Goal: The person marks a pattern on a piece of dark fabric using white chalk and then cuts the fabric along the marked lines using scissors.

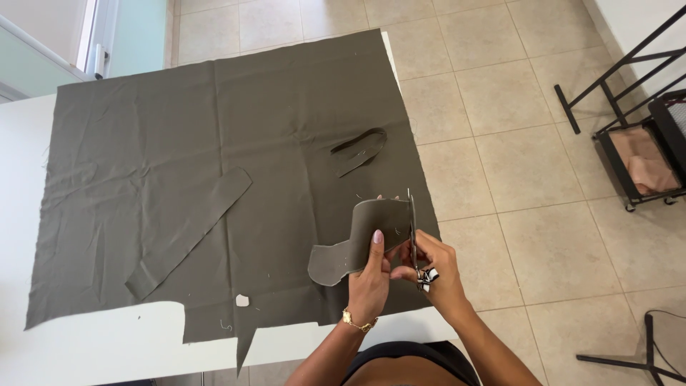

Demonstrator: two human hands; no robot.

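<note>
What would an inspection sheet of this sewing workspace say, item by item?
Surface: white table, mostly covered by a large olive-grey cloth sheet with a cut-away lower edge.
Job's things: small curved olive-grey fabric cutout held up in the left hand; metal scissors in the right hand, blades at the cutout's right edge.
Clutter: long olive-grey fabric strip and a narrow curled offcut lying on the sheet; loose threads.
Grippers: both hands closed on their items; gold bracelet on the left wrist.
Cables: thin dark cable on the floor, lower right.
Surroundings: beige tiled floor; black wheeled metal rack at right.
</note>
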